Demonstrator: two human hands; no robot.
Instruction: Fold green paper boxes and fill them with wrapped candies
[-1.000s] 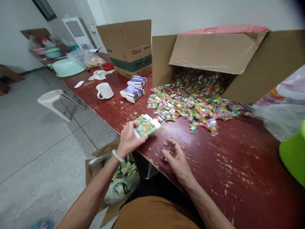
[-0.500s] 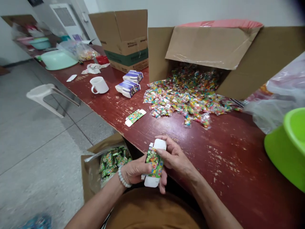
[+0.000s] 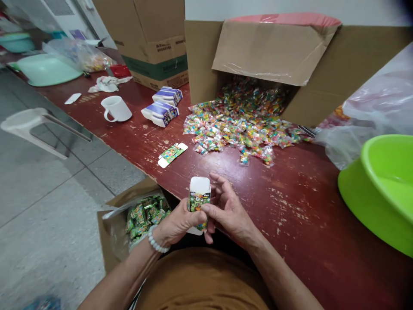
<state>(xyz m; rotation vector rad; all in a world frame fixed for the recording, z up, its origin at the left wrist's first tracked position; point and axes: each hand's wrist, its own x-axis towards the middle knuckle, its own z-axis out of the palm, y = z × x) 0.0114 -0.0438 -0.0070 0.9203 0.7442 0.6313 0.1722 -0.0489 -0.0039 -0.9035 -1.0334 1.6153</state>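
Observation:
My left hand [image 3: 178,220], with a beaded bracelet at the wrist, is closed round a small printed green cardboard box [image 3: 199,201]. The box's white top flap stands up, and another white flap shows at its lower end. My right hand [image 3: 229,212] grips the same box, thumb pressed on the printed front and fingers behind and along its right side. On the table beyond lies a flattened green carton [image 3: 173,155]. Small clear packets of colourful candy [image 3: 226,129] are heaped farther back, spilling from a big cardboard box [image 3: 261,54].
Stacked purple-and-white cartons [image 3: 160,113] and a white mug [image 3: 116,108] stand on the red table [image 3: 303,241]. A green basin [image 3: 364,193] is at the right. Below the table edge, an open carton [image 3: 111,241] holds many filled green boxes [image 3: 146,215]. A white stool [image 3: 38,125] stands left.
The view has shifted, so the table's things sit farther left. The small box is turned more upright, and my right thumb has moved from near its top flap down to the front.

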